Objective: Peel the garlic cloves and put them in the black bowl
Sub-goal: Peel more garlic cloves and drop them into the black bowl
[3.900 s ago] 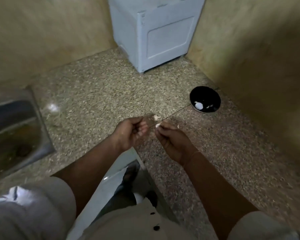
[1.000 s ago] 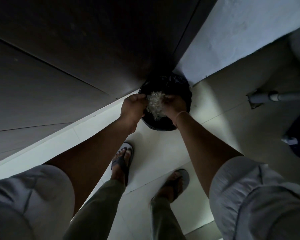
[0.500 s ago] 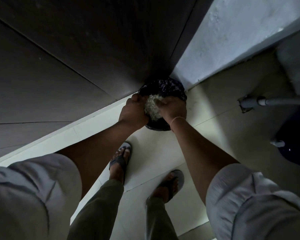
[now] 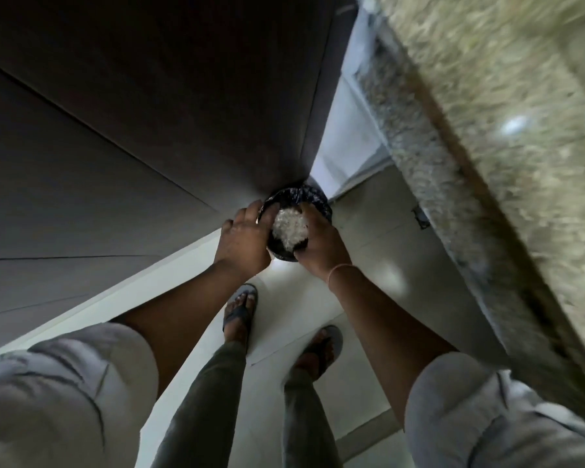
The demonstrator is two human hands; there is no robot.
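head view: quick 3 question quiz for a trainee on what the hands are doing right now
1. True or false: the left hand and the right hand cup a clump of pale scraps between them, over the black-lined bin.
2. Where does the bin stand? A) on the counter B) on the floor, in the corner by the dark cabinet C) in a sink
3. Fill in: the speckled stone counter runs along the person's ____ side.

Key: 1 true; 2 B; 3 right
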